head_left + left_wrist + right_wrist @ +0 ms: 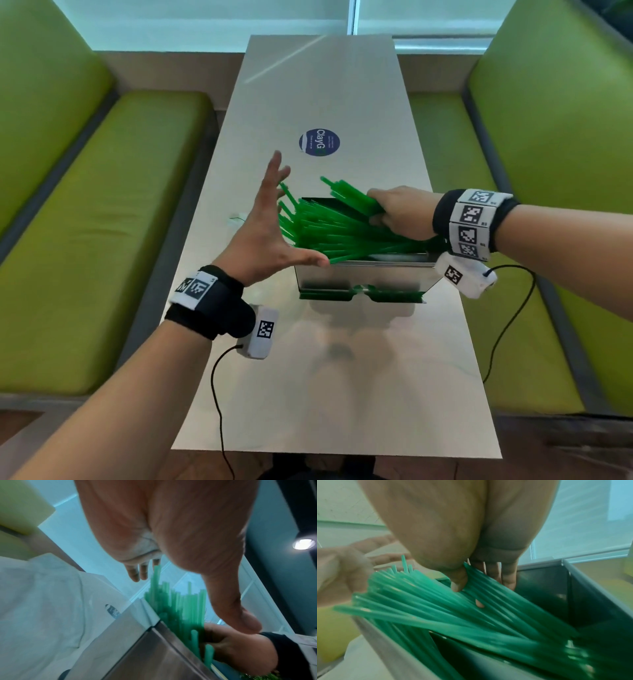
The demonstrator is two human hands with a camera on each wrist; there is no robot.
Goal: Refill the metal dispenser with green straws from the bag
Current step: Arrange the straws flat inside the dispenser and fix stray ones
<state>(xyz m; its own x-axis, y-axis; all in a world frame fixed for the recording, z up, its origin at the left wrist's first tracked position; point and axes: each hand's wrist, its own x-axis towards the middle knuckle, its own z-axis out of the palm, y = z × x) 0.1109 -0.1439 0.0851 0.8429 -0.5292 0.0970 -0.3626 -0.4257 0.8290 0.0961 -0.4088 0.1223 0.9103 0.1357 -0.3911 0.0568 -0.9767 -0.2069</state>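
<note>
A metal dispenser [363, 279] stands open-topped in the middle of the table [322, 89]. A heap of green straws [329, 228] lies slanted in it, their ends fanning out past its left rim. My right hand [387, 210] grips a bundle of these straws near the dispenser's far right side; in the right wrist view its thumb [458, 582] and fingers pinch the straws [453, 615] above the dispenser [590, 601]. My left hand [270, 219] is spread flat at the straws' left ends, thumb on the front rim. In the left wrist view its palm [171, 534] faces the straw tips [171, 601].
Green padded benches [102, 222] [565, 144] flank the narrow table. A round blue sticker [319, 142] lies beyond the dispenser, and a small clear scrap [236, 219] to its left. Black cables [219, 394] hang from both wrist cameras over the near table.
</note>
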